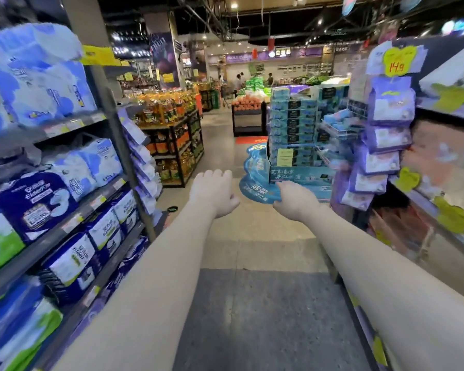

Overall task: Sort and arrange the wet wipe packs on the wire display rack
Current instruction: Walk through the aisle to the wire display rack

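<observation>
Both my arms reach forward down a shop aisle. My left hand (213, 192) is empty, palm down, with its fingers curled downward. My right hand (295, 200) is empty too, its fingers bent down and loosely apart. To the right of my right hand hangs a column of purple-and-white wet wipe packs (383, 145) on a strip under a yellow 14.9 price tag (397, 61). Behind them a wire rack basket (340, 129) holds light blue packs (340, 117). Neither hand touches any pack.
Shelves of blue and white packaged goods (51, 183) line the left side. A stacked teal box display (292, 129) on a blue base stands ahead in the aisle. Shelving with yellow tags (450, 215) runs along the right. Grey floor (252, 263) lies between.
</observation>
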The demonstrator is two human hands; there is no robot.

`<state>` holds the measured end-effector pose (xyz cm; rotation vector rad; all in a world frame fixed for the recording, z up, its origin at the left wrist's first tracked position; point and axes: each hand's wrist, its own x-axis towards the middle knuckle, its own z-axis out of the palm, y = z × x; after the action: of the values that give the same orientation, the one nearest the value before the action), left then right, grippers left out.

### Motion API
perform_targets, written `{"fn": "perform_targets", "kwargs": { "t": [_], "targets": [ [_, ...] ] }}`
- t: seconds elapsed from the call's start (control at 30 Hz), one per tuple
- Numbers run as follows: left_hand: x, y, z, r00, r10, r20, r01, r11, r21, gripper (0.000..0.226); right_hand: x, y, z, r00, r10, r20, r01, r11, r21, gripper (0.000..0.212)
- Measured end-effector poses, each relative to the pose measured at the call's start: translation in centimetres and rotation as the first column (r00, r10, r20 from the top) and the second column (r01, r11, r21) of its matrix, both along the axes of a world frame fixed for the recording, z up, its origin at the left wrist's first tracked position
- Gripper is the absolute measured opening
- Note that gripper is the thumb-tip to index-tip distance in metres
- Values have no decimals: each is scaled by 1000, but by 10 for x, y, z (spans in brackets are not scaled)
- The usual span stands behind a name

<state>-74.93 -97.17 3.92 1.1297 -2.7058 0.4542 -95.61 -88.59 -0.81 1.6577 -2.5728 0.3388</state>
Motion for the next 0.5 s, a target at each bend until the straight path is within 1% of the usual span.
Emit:
{"fn": "perform_targets", "kwargs": {
  "t": [0.1, 0.17, 0.27, 0.37, 0.5],
  "targets": [
    [-30, -69, -12, 1000, 2, -16, -2, 1000, 19, 56, -33, -69, -7, 1000, 11, 18, -10, 999, -43, 48],
    [-54, -120, -21, 1000, 5, -14, -5, 1000, 22, 55, -59, -114, -13, 1000, -2, 25, 3, 998, -64, 45],
    [-100, -197, -32, 999, -1, -33, 2, 999, 44, 51, -104, -177, -16, 999, -43, -12, 43, 998, -44, 41],
    [-158, -267, -31, 995, -63, -75, 68, 995, 70, 49, -158, -233, -11, 992, -127, -2, 127, 992, -7, 43],
    [-232, -341, -22, 977, -171, -126, 181, 981, 73, 47, -225, -290, 1, 978, -209, -4, 209, 978, -17, 35]
  ]
}}
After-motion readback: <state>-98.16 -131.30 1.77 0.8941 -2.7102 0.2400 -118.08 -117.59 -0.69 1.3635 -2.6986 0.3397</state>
